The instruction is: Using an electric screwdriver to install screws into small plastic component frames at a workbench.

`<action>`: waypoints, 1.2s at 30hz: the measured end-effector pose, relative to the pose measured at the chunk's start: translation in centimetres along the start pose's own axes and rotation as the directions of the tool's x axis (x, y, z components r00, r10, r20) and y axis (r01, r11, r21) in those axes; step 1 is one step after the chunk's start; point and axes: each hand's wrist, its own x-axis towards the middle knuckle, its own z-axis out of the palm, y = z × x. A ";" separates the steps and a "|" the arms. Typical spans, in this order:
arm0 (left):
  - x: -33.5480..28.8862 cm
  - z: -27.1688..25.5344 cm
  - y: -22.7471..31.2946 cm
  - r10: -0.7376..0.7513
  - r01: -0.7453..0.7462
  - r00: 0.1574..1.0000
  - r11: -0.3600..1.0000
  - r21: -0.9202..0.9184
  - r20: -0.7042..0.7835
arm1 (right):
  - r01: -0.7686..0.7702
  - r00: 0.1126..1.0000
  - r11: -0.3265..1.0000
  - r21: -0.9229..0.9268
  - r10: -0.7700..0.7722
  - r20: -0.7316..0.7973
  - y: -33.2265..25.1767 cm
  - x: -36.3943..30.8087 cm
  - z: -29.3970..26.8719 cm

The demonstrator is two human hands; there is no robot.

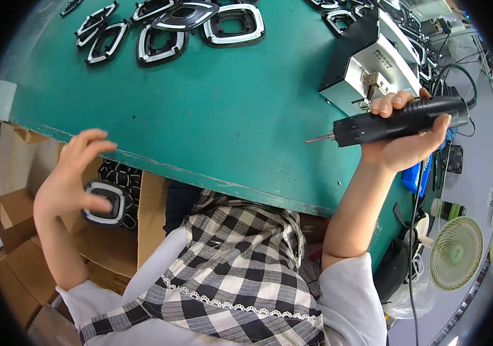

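Screwdriver, over the table at right, looks stiff and moderately heavy, best gripped round its thick black middle, where the right hand is wrapped, while the left hand, fingers apart, hovers above the box at near left.

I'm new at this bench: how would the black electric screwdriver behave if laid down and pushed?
The black electric screwdriver would probably roll, given its rounded shape. Its hard-looking casing suggests little flex. The slim, protruding metal bit might snag.
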 end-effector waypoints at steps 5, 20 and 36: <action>11.5 -0.5 1.8 0.207 -0.129 0.841 0.974 0.186 -0.500 | 0.012 1.000 0.996 -0.085 -0.012 -0.001 0.4 -1.1 2.1; 18.6 -1.9 -1.4 0.207 -0.087 0.401 0.978 0.188 -0.892 | 0.110 0.993 0.979 -0.169 -0.114 -0.010 -2.4 -2.4 -0.1; 19.5 4.3 12.4 0.426 -0.437 0.879 0.899 -0.004 -0.213 | 0.706 0.693 0.561 -0.432 -0.672 0.262 -5.3 3.7 3.4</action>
